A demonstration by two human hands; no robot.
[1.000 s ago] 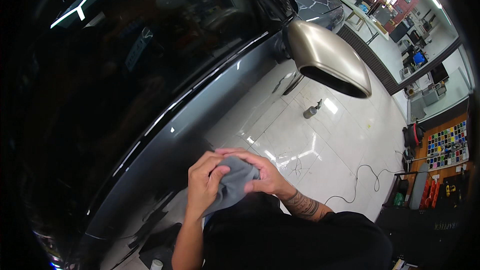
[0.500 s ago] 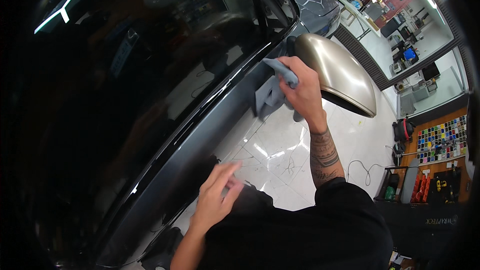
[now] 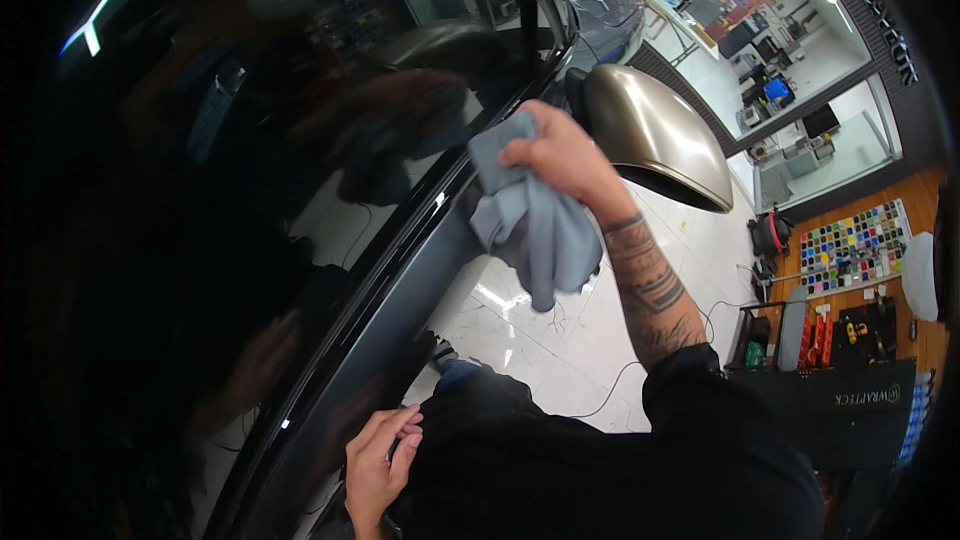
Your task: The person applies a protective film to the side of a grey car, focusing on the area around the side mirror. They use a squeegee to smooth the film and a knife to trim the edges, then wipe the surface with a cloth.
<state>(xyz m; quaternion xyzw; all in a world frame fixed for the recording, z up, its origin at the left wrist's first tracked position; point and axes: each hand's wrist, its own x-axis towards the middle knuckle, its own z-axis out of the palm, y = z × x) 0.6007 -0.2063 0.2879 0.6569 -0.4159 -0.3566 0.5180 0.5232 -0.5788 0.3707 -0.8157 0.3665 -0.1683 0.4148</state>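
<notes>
My right hand [image 3: 560, 155] is closed round a grey-blue cloth [image 3: 540, 230], which hangs in loose folds below the fingers. The hand is at the upper edge of a dark car door [image 3: 385, 310], beside the black trim strip [image 3: 440, 195] under the window [image 3: 230, 240]. Just beyond this hand, to the right, sits a bronze side mirror [image 3: 660, 130]. Low in the view, my left hand [image 3: 378, 460] is near the door with its fingers loosely bent and the thumb apart; no held thing shows in it.
White tiled floor [image 3: 560, 360] lies beneath, crossed by a thin cable [image 3: 612, 392]. To the right are a red and black vacuum cleaner [image 3: 770, 233], a board of colour samples [image 3: 855, 248] and a black table [image 3: 850, 405]. Glass-walled rooms [image 3: 820, 140] stand farther off.
My right hand has moved left with the cloth, now over the trim by the window, and more cloth hangs down. My left hand has moved down and left.
</notes>
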